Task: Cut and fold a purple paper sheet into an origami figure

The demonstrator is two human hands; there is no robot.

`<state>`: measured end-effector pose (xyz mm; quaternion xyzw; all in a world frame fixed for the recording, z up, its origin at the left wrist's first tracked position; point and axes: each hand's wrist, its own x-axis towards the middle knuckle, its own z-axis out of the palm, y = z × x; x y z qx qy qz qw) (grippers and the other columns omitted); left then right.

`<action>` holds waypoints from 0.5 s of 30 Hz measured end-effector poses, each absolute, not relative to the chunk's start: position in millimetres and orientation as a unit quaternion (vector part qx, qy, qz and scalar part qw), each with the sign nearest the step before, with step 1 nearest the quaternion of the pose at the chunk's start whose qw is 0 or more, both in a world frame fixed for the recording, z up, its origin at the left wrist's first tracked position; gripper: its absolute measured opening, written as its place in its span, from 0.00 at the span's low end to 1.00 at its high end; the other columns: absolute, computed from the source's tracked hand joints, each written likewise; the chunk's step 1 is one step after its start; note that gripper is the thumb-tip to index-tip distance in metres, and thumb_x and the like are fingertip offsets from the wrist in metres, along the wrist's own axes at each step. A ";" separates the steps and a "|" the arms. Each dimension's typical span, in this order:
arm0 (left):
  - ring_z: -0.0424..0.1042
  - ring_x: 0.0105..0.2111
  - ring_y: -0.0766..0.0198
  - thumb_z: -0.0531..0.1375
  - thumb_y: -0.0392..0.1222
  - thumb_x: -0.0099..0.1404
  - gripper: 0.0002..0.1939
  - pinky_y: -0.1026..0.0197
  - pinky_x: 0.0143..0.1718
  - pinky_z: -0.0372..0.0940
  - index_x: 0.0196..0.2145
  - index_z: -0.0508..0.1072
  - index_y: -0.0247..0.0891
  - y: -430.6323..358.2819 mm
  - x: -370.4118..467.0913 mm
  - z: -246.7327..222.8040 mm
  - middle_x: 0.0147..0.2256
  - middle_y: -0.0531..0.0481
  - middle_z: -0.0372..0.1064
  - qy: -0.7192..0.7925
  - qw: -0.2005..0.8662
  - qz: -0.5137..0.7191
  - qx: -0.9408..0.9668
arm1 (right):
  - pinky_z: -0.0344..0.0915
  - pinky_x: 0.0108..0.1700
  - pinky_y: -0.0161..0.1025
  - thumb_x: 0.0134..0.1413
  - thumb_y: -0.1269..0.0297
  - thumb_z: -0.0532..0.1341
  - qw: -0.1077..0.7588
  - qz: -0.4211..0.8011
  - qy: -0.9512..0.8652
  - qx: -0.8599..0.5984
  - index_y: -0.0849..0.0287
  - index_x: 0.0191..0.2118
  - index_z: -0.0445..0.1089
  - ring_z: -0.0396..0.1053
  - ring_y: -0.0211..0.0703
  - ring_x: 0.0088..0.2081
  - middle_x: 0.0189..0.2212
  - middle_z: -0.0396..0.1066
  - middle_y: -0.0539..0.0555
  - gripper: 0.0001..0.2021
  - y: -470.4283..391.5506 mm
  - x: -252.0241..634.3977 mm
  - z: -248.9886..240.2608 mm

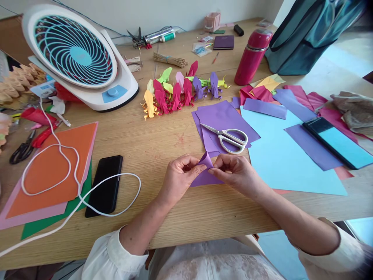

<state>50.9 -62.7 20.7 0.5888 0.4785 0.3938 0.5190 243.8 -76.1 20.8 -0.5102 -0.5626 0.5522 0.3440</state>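
Note:
A purple sheet of paper [207, 178] is pinched between both hands near the table's front edge, its upper part curled over into a fold. My left hand [182, 175] grips the fold from the left, thumb on top. From the right, my right hand [236, 171] pinches the same paper, fingers bent. Just beyond the hands, white-handled scissors [230, 137] lie partly spread on a stack of purple paper [217, 112]. Farther back sits a cluster of small folded paper figures [176, 97] in red, purple, green and yellow.
At the left are a white fan [78, 54], a black phone [105, 184], a white cable [76, 171] and orange paper [58, 171]. Light blue paper [291, 159], another phone [338, 142] and a red bottle [253, 58] are at the right. A teal bag [300, 42] stands behind.

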 end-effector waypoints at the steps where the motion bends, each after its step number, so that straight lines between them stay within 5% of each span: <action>1: 0.59 0.24 0.70 0.68 0.45 0.60 0.12 0.66 0.27 0.57 0.25 0.74 0.37 -62.4 50.7 21.0 0.23 0.56 0.63 0.480 0.513 0.394 0.593 | 0.51 0.26 0.36 0.52 0.54 0.69 0.346 0.568 -0.554 -0.501 0.59 0.29 0.69 0.56 0.34 0.25 0.23 0.64 0.47 0.14 -75.6 244.2 19.3; 15: 0.61 0.26 0.70 0.67 0.44 0.61 0.12 0.66 0.29 0.57 0.25 0.73 0.36 -62.4 51.2 22.7 0.24 0.56 0.63 0.453 0.518 0.390 0.612 | 0.46 0.25 0.36 0.48 0.51 0.71 0.367 0.633 -0.493 -0.471 0.59 0.29 0.70 0.51 0.33 0.24 0.21 0.60 0.45 0.17 -74.4 245.8 12.6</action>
